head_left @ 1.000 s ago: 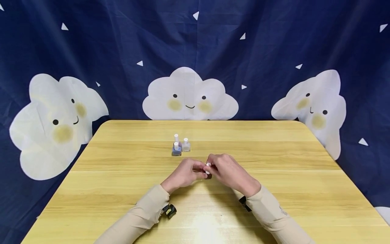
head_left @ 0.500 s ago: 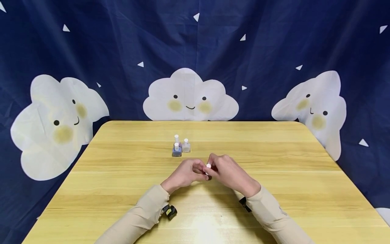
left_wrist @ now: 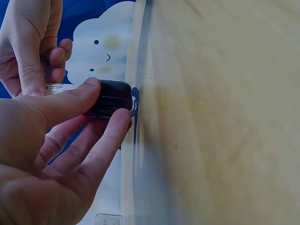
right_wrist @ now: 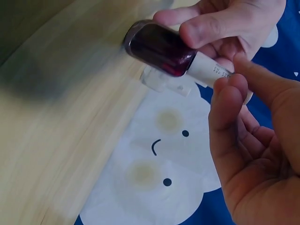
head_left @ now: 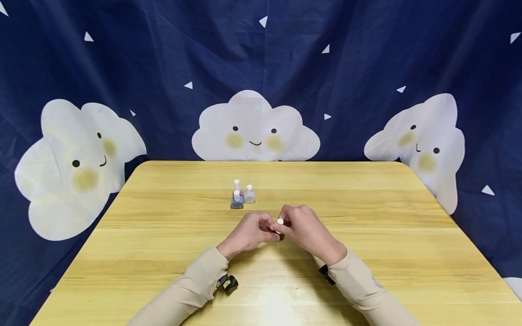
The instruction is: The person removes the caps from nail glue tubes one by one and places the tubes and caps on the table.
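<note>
A dark red nail polish bottle [right_wrist: 159, 47] with a white cap [right_wrist: 209, 70] is between my two hands, over the middle of the table. My left hand [head_left: 249, 232] holds the glass body, its thumb along one face and fingers round the other side, as the left wrist view shows. With thumb and fingertips my right hand [head_left: 311, 233] pinches the white cap from above. The cap sits on the bottle's neck. In the head view most of the bottle is hidden behind the fingers.
Behind my left hand, three more nail polish bottles stand close together on the wooden table [head_left: 163, 217]: a blue one [head_left: 237, 202], a clear-looking one [head_left: 249, 195] and a purplish one [head_left: 237, 184]. A dark blue curtain [head_left: 261, 54] with cloud prints hangs behind the table's far edge.
The white cap's top now shows more between the right fingers, and the left fingers lie slightly looser around the bottle. Both hands stay in nearly the same place.
</note>
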`<state>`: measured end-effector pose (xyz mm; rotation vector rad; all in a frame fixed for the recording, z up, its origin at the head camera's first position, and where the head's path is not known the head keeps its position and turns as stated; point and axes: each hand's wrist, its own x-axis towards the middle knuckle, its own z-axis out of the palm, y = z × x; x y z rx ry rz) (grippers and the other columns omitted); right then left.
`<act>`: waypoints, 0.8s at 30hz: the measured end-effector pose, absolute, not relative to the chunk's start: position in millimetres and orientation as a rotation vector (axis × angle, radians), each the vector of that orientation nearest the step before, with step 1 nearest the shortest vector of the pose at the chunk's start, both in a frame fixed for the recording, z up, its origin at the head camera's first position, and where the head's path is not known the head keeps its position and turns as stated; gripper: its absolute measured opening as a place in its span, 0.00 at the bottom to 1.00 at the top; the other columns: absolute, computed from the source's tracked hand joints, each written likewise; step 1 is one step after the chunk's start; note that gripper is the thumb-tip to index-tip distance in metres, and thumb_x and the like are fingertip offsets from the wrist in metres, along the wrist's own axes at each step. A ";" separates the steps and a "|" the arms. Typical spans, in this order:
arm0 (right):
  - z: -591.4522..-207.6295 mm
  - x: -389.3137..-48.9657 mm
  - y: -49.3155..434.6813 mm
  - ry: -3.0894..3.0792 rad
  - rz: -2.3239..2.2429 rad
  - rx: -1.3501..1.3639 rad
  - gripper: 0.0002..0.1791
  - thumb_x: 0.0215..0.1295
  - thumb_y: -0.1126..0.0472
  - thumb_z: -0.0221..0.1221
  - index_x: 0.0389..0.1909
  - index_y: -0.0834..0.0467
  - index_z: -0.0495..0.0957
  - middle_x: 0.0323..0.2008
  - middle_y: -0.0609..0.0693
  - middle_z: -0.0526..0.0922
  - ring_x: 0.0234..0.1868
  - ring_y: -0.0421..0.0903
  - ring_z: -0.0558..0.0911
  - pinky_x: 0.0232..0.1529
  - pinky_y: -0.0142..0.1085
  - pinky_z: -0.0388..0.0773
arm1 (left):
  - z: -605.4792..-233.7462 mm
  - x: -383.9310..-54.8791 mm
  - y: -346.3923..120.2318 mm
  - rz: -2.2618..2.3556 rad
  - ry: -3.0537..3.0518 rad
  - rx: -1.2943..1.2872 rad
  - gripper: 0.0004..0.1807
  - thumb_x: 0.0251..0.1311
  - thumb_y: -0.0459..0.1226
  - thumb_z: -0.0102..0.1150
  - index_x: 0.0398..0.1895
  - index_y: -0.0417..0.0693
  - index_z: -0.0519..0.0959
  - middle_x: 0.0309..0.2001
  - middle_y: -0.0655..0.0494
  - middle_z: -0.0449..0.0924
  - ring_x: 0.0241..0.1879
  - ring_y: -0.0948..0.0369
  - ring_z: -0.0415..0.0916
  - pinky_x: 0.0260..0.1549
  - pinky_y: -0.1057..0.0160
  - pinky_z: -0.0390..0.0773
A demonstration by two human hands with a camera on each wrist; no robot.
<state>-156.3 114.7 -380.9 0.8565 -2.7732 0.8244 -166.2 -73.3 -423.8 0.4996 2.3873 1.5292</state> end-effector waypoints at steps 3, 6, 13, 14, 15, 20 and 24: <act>-381.0 -155.5 114.4 -2.736 0.810 0.891 0.12 0.65 0.57 0.70 0.26 0.57 0.79 0.20 0.41 0.79 0.19 0.31 0.71 0.21 0.25 0.71 | -423.8 -166.5 -73.0 1.515 2.405 0.505 0.07 0.56 0.34 0.76 0.32 0.51 0.85 0.34 0.61 0.88 0.37 0.66 0.84 0.43 0.62 0.80; -381.2 -155.3 115.0 -2.712 0.800 0.934 0.11 0.66 0.59 0.69 0.27 0.58 0.79 0.22 0.43 0.81 0.19 0.30 0.71 0.20 0.25 0.70 | -423.8 -166.3 -72.6 1.489 2.435 0.513 0.07 0.55 0.34 0.76 0.33 0.52 0.85 0.34 0.62 0.89 0.37 0.66 0.84 0.44 0.61 0.81; -382.2 -158.1 117.5 -2.667 0.752 1.036 0.09 0.66 0.60 0.68 0.30 0.59 0.81 0.24 0.46 0.84 0.19 0.30 0.70 0.20 0.24 0.70 | -422.2 -165.1 -71.6 1.461 2.476 0.506 0.06 0.55 0.35 0.76 0.34 0.54 0.87 0.36 0.62 0.89 0.40 0.64 0.85 0.47 0.59 0.83; -382.3 -158.6 117.9 -2.663 0.749 1.048 0.09 0.66 0.60 0.69 0.30 0.59 0.81 0.24 0.45 0.83 0.19 0.30 0.70 0.20 0.24 0.70 | -421.8 -164.9 -71.4 1.457 2.481 0.505 0.07 0.55 0.35 0.76 0.34 0.54 0.87 0.36 0.63 0.89 0.40 0.64 0.85 0.47 0.59 0.82; -382.6 -159.1 118.4 -2.661 0.749 1.060 0.09 0.66 0.60 0.68 0.30 0.59 0.80 0.23 0.45 0.83 0.20 0.30 0.70 0.20 0.24 0.70 | -421.6 -164.7 -71.1 1.455 2.484 0.508 0.07 0.55 0.35 0.76 0.34 0.54 0.87 0.36 0.62 0.89 0.40 0.64 0.85 0.48 0.58 0.82; -383.4 -161.3 120.6 -2.666 0.769 1.106 0.08 0.67 0.61 0.67 0.31 0.58 0.80 0.23 0.43 0.82 0.20 0.30 0.69 0.21 0.25 0.71 | -421.1 -163.7 -70.2 1.450 2.487 0.525 0.07 0.55 0.33 0.76 0.36 0.51 0.87 0.37 0.60 0.89 0.41 0.62 0.86 0.49 0.57 0.82; -387.3 -163.0 121.4 -2.695 0.859 1.055 0.09 0.66 0.58 0.68 0.30 0.55 0.79 0.21 0.40 0.79 0.21 0.31 0.70 0.22 0.26 0.70 | -422.4 -163.7 -71.0 1.468 2.482 0.557 0.08 0.55 0.31 0.75 0.37 0.47 0.87 0.37 0.57 0.89 0.40 0.61 0.86 0.47 0.60 0.83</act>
